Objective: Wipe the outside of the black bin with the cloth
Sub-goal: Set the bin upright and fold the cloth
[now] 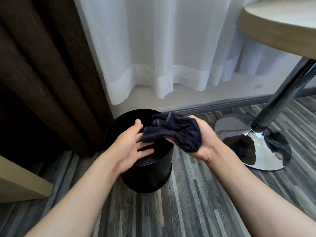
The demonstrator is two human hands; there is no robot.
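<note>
A round black bin (148,175) stands upright on the wood-pattern floor, just in front of the curtains. Over its open top I hold a crumpled dark navy cloth (176,132). My right hand (203,142) grips the cloth's right end, palm turned up. My left hand (131,144) is spread with fingers apart, its fingertips touching the cloth's left end above the bin's rim. Much of the bin's inside and near rim is hidden behind my hands.
A dark brown curtain (42,82) hangs at the left and a white sheer curtain (162,57) behind the bin. At the right stands a round table (277,26) on a chrome pole and base (253,144). Light wooden furniture (18,182) juts in at lower left.
</note>
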